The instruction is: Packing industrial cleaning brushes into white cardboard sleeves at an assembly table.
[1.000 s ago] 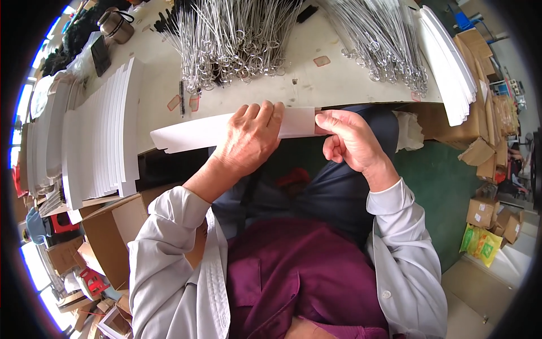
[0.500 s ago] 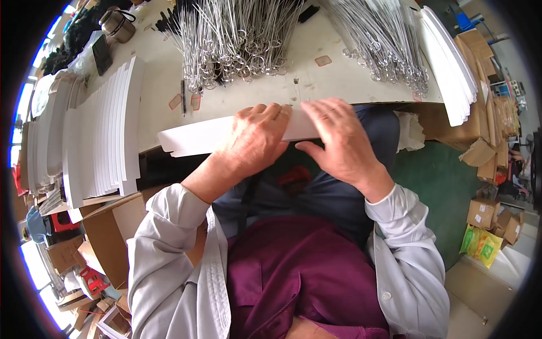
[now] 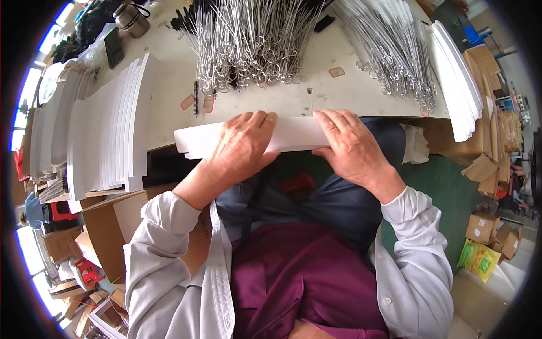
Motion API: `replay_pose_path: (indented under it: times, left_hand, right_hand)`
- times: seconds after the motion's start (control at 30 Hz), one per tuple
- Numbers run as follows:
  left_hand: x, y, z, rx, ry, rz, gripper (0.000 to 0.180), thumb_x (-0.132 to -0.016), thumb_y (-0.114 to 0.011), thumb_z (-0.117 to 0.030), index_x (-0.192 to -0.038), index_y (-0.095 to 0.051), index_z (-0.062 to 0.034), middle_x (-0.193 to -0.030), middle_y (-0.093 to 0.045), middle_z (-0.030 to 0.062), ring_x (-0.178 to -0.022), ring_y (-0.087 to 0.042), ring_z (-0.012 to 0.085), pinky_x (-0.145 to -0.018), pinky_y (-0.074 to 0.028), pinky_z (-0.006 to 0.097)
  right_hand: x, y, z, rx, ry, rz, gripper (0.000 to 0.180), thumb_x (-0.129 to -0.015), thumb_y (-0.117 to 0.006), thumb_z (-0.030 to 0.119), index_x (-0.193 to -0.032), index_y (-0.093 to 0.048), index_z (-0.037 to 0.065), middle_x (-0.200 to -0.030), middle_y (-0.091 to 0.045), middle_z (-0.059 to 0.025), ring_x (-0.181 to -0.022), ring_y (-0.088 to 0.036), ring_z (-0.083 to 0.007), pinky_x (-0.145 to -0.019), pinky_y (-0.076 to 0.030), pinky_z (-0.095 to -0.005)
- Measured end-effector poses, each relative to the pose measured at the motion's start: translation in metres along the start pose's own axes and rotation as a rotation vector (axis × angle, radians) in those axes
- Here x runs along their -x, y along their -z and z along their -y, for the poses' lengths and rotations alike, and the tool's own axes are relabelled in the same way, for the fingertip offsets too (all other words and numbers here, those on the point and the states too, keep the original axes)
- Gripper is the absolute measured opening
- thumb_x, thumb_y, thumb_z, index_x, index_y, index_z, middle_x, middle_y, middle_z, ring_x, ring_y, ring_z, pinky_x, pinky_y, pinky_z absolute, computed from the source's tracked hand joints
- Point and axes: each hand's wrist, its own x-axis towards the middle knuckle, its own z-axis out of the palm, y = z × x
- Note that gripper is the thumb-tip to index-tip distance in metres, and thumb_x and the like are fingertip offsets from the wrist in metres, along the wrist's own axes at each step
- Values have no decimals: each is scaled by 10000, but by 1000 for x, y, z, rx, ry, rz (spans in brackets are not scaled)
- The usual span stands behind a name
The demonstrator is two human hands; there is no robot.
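left hand (image 3: 244,144): flat, palm down on the long white card strip (image 3: 293,134), fingers spread over its top edge, pressing it against the table edge (image 3: 169,121).
right hand (image 3: 351,146): also flat on the strip now, fingers over the top, thumb tucked under the lower edge. A second ago it was bunched at the strip's right end in a pinch; it has since slid inward and opened out.
hands: close together, both bearing on the same strip, not touching each other.
strip: lies level along the near table edge above my lap, left end sticking out past my left hand (right end is hidden under my palm).
meaning: reads as going from pinching a fold to pressing it flat. Probably a crease, but I can't see the fold line itself.
left of me: white card stack (image 3: 110,121) standing on edge in rows.
far side: wire loop bundle (image 3: 248,45) heaped mid-table, second wire bundle (image 3: 389,48) to the right.
right edge: another card stack (image 3: 458,85).
floor: cardboard boxes (image 3: 491,231) right.
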Motion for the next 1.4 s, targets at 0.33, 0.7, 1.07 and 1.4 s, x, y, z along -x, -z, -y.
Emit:
replay_pose_path:
  times: [0.33,0.7,1.07,1.4]
  left_hand:
    - [-3,3,-8,89,-23,-21,625,-792,-818,-245,-1301,-588,35,-1177,-659,195,-1094,-652,383,-942,-530,464]
    - [-10,-1,25,-23,40,-60,637,-828,-809,-245,-1343,-560,36,-1213,-653,209,-1119,-637,405,-958,-510,473]
    - [-12,-29,25,-100,81,-238,563,-887,-745,-232,-1344,-570,48,-1270,-640,224,-1146,-623,402,-988,-503,479]
    - [4,-61,10,-295,101,-152,761,-828,-779,-265,-1456,-486,52,-1458,-533,251,-1358,-504,417,-1172,-384,513]
  right_hand:
    - [-14,-8,7,37,106,14,617,-860,-776,247,-1350,-570,-65,-1262,-622,-180,-1134,-606,-323,-1022,-481,-431]
    - [-43,-14,-30,118,142,-79,538,-870,-777,266,-1324,-641,11,-1268,-673,-116,-1149,-632,-287,-1018,-508,-410]
    - [-47,-41,-43,-23,82,-127,550,-866,-777,192,-1374,-623,48,-1329,-657,-126,-1226,-595,-338,-1089,-476,-420]
    - [-48,-61,2,-12,117,19,806,-822,-817,317,-1488,-495,-4,-1542,-489,-167,-1444,-444,-335,-1240,-316,-463]
